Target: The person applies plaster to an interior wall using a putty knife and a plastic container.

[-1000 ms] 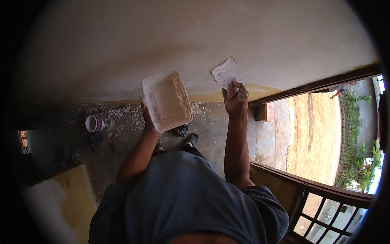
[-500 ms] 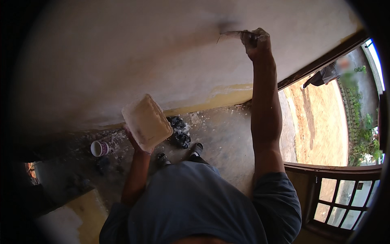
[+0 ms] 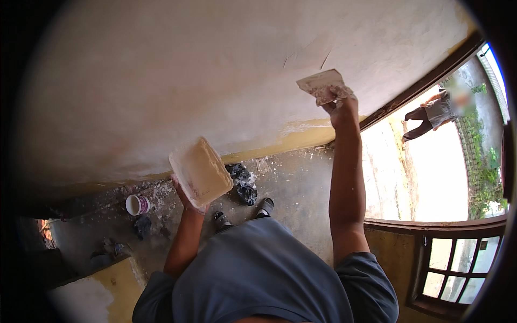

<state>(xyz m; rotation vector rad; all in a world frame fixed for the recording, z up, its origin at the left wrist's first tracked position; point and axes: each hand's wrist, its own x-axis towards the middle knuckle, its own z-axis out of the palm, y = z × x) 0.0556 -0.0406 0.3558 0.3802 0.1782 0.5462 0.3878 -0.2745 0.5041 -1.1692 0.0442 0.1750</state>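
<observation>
My left hand (image 3: 185, 195) grips a rectangular, pale plastic tub (image 3: 202, 173) from beneath and the side. Beige filler paste coats the tub's inside and rim. Up at the right, my right hand (image 3: 342, 103), smeared with paste, is closed around a flat, wide-bladed putty knife (image 3: 323, 82). Its blade shows broad side on, with paste near the fingers. Both lie in front of a whitish plastered wall (image 3: 204, 70), which carries a few short thin lines just above the blade. Whether the blade touches the wall I cannot tell.
On the debris-speckled floor (image 3: 293, 185) stand a white bucket (image 3: 138, 204) and crumpled black plastic bags (image 3: 245, 185) by the wall's foot. A dark-framed doorway (image 3: 409, 91) opens at the right, with a person (image 3: 433, 113) outside. Below it is a paned window (image 3: 458, 269).
My right hand has come down and the putty knife has turned from edge-on to broadside. The tub has shifted slightly right and down. The person outside has moved and shows more fully.
</observation>
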